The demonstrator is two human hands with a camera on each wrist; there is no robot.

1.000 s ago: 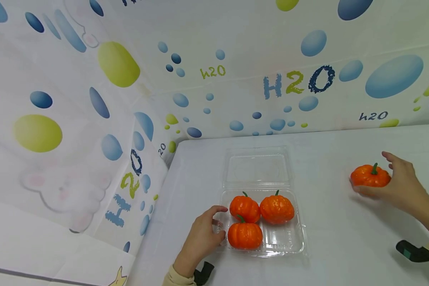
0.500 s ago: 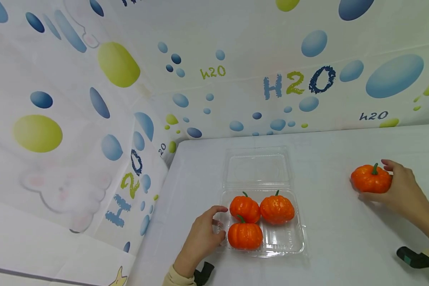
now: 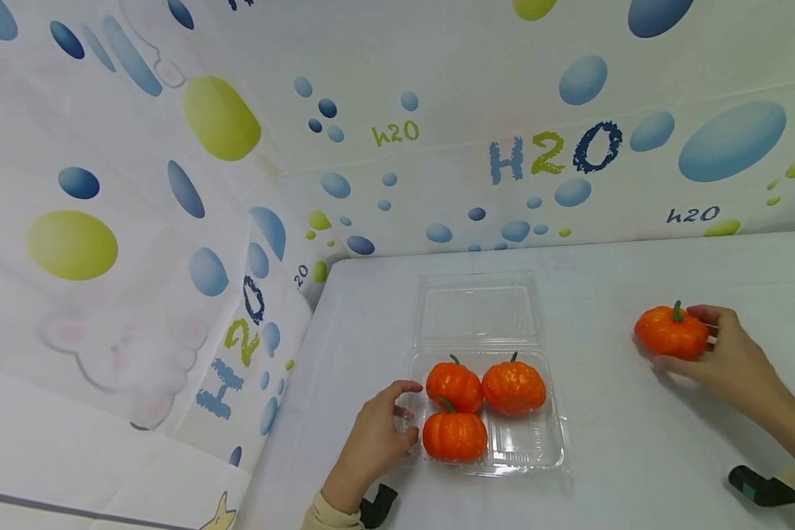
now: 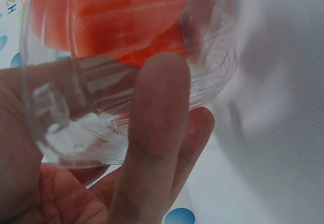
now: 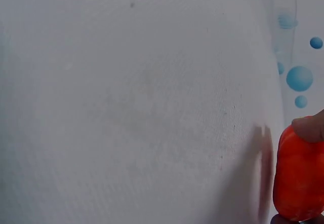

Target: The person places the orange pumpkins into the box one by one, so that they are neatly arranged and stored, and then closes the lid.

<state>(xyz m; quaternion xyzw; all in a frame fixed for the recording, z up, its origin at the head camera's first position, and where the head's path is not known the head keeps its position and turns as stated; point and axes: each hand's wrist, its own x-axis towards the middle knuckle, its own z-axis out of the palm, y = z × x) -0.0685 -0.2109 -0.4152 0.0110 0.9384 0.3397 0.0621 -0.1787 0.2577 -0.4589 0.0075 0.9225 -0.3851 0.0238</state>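
A small orange toy pumpkin [image 3: 669, 335] with a green stem is on the right of the white table in the head view. My right hand [image 3: 738, 368] grips it from its right side, thumb in front and fingers behind. In the right wrist view the pumpkin [image 5: 298, 178] shows between thumb and fingertips. A clear plastic clamshell box [image 3: 526, 445] lies unfolded at the middle. Three similar pumpkins sit in it: back left [image 3: 453, 388], back right [image 3: 513, 388], front left [image 3: 454, 437]. My left hand [image 3: 379, 438] holds the box's left edge, fingers around the clear wall [image 4: 61, 143].
The box's clear lid [image 3: 477, 313] lies folded back behind the base. White cloth [image 3: 609, 383] spans the table between the box and my right hand. A printed curtain [image 3: 450, 177] with blue and green dots rises behind and at the left.
My right hand has closed around the lone pumpkin and shifted it slightly left. My left hand, the box and its three pumpkins stay put.
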